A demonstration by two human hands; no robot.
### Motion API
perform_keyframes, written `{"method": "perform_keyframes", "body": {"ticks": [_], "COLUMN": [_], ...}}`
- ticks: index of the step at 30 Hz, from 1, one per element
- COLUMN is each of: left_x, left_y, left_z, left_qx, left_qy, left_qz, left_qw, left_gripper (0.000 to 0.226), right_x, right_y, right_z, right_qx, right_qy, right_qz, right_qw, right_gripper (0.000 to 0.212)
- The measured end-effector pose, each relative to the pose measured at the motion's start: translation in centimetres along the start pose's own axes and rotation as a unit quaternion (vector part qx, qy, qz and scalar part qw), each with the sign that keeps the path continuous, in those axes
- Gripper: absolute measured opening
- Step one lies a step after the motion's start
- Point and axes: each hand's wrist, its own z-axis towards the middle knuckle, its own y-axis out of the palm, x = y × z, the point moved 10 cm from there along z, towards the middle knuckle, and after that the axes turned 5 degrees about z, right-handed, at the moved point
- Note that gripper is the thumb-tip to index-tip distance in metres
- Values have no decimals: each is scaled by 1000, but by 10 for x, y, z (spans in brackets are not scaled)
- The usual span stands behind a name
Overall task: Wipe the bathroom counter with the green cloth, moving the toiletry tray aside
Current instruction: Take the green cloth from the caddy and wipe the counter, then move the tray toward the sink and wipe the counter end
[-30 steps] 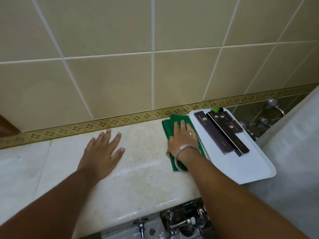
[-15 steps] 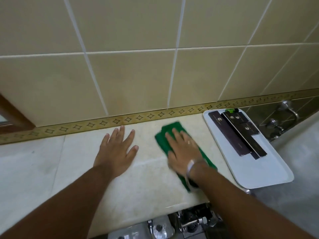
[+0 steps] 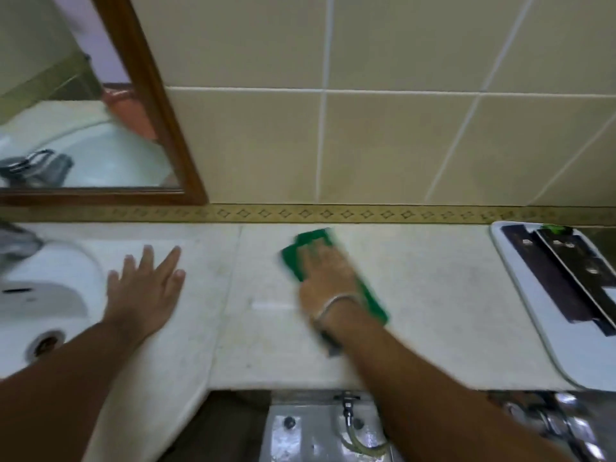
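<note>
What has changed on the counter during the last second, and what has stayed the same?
The right hand has slid the green cloth leftward, away from the white tray, which it touched a second ago; bare counter now lies between them. The left hand stays flat on the counter, now beside the sink. The tray and its dark packets have not moved.

Bathroom: white basin (image 3: pixel 40 295), framed mirror (image 3: pixel 83 128), tiled wall (image 3: pixel 400 145), marble counter (image 3: pixel 433 295).
</note>
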Motion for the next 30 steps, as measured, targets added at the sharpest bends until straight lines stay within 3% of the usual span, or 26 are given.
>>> {"method": "perform_keyframes", "body": {"ticks": [2, 3, 6, 8, 11, 12, 13, 17, 19, 21, 23, 27, 29, 30], "left_x": [-1, 1, -3, -7, -11, 102, 141, 285, 399, 481, 543, 578, 585, 589], "left_y": [4, 3, -5, -9, -39, -59, -75, -121, -135, -137, -127, -113, -114, -113], "left_z": [-1, 0, 0, -1, 16, 23, 26, 7, -21, -52, -61, -34, -18, -13], "left_qx": [2, -9, -46, -104, -114, -93, -59, -8, -2, -1, 3, -15, -12, -5], "left_qy": [4, 13, 28, 18, -31, 54, 84, 228, 302, 338, 327, 251, 244, 252], "left_qz": [-13, -26, -51, -41, 27, 18, 39, -18, -58, -76, -85, -156, -155, -133], "left_qw": [1000, 1000, 997, 994, 993, 994, 994, 973, 951, 938, 941, 955, 957, 959], "left_gripper": [55, 55, 55, 55, 46, 41, 37, 28, 33, 39, 43, 42, 36, 35], "right_x": [-121, -154, -161, -113, 1, 121, 182, 288, 328, 343, 357, 359, 366, 373], "right_y": [28, 36, 23, -8, -34, -67, -71, -37, -23, -9, 6, 16, 6, -2], "right_z": [-35, -52, -70, -83, -98, -159, -187, -274, -299, -299, -299, -294, -300, -303], "right_qx": [-56, -99, -119, -84, -13, 47, 80, 69, 90, 100, 105, 138, 159, 169], "right_qy": [-212, -268, -297, -232, -27, 140, 238, 484, 534, 543, 542, 526, 517, 508], "right_qz": [18, 23, 87, 176, 292, 310, 322, 502, 560, 592, 601, 629, 623, 608], "right_qw": [976, 958, 943, 953, 956, 939, 913, 713, 628, 587, 578, 556, 565, 587], "right_gripper": [66, 66, 61, 58, 30, 29, 37, 59, 62, 54, 40, 29, 32, 35]}}
